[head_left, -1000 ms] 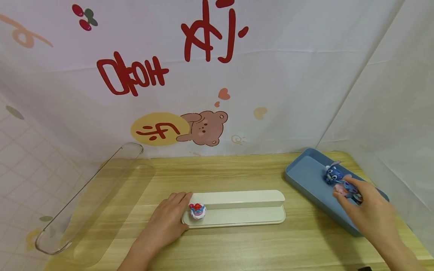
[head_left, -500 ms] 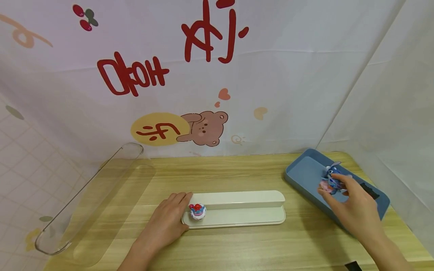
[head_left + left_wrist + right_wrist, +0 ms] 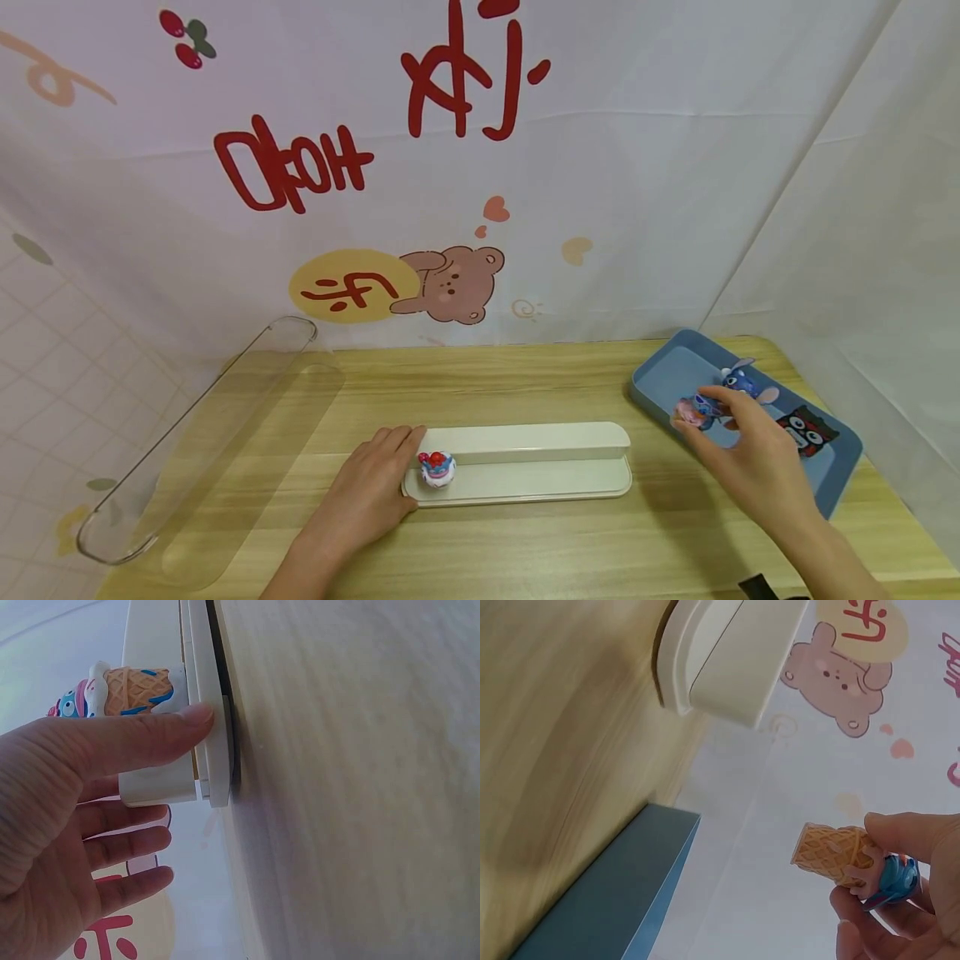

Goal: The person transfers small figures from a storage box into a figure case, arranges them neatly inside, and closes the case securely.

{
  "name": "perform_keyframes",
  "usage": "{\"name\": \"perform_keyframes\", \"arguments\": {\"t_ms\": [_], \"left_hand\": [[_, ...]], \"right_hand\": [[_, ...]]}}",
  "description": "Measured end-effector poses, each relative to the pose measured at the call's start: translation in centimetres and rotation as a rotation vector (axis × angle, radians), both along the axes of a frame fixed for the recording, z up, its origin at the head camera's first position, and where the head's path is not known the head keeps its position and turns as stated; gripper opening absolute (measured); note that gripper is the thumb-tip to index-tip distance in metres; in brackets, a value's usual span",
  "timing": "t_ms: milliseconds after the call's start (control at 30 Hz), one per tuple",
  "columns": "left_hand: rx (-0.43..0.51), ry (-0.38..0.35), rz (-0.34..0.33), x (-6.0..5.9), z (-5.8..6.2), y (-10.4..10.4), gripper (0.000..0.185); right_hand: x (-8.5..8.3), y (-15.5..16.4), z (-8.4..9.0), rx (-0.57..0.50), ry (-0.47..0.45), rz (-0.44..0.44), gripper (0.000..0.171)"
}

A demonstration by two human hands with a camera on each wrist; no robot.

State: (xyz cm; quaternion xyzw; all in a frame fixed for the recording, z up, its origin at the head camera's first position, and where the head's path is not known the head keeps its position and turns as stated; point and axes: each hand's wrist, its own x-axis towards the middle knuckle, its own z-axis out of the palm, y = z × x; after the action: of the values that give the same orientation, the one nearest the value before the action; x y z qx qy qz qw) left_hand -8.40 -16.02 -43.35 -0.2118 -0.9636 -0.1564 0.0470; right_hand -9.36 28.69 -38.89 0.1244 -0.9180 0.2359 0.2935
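Observation:
A cream two-step display stand (image 3: 540, 478) lies on the table. My left hand (image 3: 367, 487) holds its left end, thumb on the front edge and fingers toward the back. An ice-cream-cone figurine (image 3: 438, 470) stands on the lower step beside that hand; its waffle cone (image 3: 139, 691) shows in the left wrist view. Between thumb and fingers, my right hand (image 3: 757, 458) pinches another ice-cream-cone figurine (image 3: 832, 853) with a blue character on top. It is held above the left side of a blue tray (image 3: 677, 364), tilted, cone toward the left in the right wrist view.
Inside the tray lie a blue big-eared figurine (image 3: 739, 382) and a flat black-and-red item with big round eyes (image 3: 808, 430). A clear bent plastic cover (image 3: 217, 475) stands at the table's left. A printed white cloth (image 3: 637, 208) hangs behind.
My right hand has moved left with the pinched figurine, from the tray's middle toward its left wall. The black-and-red item has come into view. My left hand stays on the stand.

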Motion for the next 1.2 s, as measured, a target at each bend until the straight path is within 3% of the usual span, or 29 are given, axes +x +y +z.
{"name": "perform_keyframes", "arguments": {"t_ms": [467, 600, 733, 833, 1067, 1200], "left_hand": [[-0.001, -0.014, 0.003, 0.2, -0.3, -0.3, 0.092], [-0.004, -0.014, 0.004, 0.2, -0.3, -0.3, 0.092], [-0.002, -0.014, 0.002, 0.2, -0.3, -0.3, 0.091], [-0.003, -0.02, 0.001, 0.2, -0.3, -0.2, 0.091], [-0.011, -0.047, 0.008, 0.0, -0.1, -0.1, 0.092], [-0.026, -0.046, 0.008, -0.2, 0.0, -0.1, 0.092]], "right_hand": [[-0.8, -3.0, 0.1, -0.029, 0.085, 0.16, 0.06], [-1.0, -3.9, 0.0, -0.042, 0.116, 0.22, 0.045], [-1.2, -4.7, -0.2, -0.053, 0.145, 0.266, 0.059], [-1.2, -5.3, -0.1, -0.049, 0.136, 0.281, 0.044], [-1.2, -6.8, 0.3, -0.038, 0.128, 0.337, 0.042], [-1.4, -7.7, 0.4, -0.034, 0.124, 0.359, 0.051]]}}
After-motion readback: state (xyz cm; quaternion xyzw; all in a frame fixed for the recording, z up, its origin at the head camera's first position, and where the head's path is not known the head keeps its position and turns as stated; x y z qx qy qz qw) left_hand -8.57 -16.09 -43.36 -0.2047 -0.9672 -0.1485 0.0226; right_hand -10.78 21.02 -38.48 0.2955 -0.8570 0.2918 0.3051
